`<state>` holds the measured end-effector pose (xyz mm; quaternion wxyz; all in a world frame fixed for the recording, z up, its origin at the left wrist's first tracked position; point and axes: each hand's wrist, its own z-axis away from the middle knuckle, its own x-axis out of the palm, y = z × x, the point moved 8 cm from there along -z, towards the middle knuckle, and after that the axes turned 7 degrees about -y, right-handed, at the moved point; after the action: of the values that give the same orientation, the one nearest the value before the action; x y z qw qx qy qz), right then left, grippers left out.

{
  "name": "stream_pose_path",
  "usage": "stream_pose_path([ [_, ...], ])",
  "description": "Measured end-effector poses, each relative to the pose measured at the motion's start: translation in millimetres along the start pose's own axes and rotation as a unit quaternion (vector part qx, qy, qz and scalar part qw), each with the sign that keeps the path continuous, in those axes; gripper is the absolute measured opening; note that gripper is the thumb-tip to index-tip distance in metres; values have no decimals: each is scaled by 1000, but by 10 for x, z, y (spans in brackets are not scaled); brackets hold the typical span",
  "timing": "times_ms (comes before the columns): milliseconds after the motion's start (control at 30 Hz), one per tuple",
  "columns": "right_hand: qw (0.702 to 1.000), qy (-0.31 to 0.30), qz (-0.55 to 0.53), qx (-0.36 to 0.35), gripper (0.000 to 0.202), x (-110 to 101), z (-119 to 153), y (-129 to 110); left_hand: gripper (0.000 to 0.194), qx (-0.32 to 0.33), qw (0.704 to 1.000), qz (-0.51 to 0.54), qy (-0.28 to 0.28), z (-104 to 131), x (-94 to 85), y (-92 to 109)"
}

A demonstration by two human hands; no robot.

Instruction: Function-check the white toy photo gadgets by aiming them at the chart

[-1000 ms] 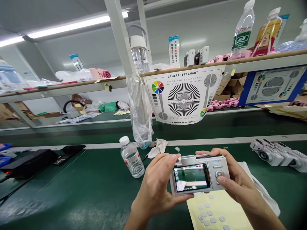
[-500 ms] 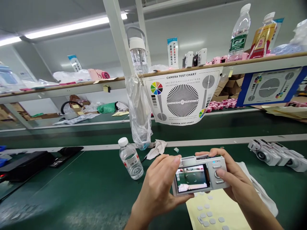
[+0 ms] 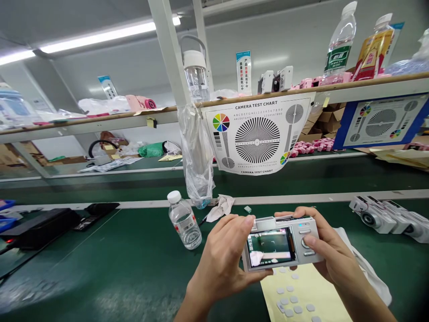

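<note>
A small silver-white digital camera [image 3: 303,241] is held between both hands above the bench, its lit screen facing me. My left hand [image 3: 224,255] grips the camera's left end, thumb and fingers along its top and bottom edges. Wrapped round the right end is my right hand [image 3: 328,250], its thumb resting on the buttons beside the screen. A blue light glows above those buttons. On the screen show green bench, a white cloth and focus brackets. Below the camera lies a yellow sheet [image 3: 301,295] with several small grey pads. Beyond it hangs a camera test chart [image 3: 257,138].
A water bottle [image 3: 185,221] stands left of my hands, near a crumpled cloth [image 3: 221,208]. Several white cameras [image 3: 378,214] lie at the right. A black case [image 3: 40,227] sits at the left. Above runs a shelf [image 3: 161,112] with bottles; a plastic bag [image 3: 197,156] hangs from it.
The view has shifted slightly, and the hands with the camera sit a little further right in it. The scene on the camera's screen has shifted a little. The grip stays the same.
</note>
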<state>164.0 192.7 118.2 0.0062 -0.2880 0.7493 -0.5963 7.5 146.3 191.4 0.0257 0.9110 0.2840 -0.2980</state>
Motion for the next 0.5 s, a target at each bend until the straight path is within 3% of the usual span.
stream_pose_path([
  [500, 999, -3, -36, -21, 26, 20, 14, -6, 86, 7, 1000, -8, 10, 6, -10, 0],
])
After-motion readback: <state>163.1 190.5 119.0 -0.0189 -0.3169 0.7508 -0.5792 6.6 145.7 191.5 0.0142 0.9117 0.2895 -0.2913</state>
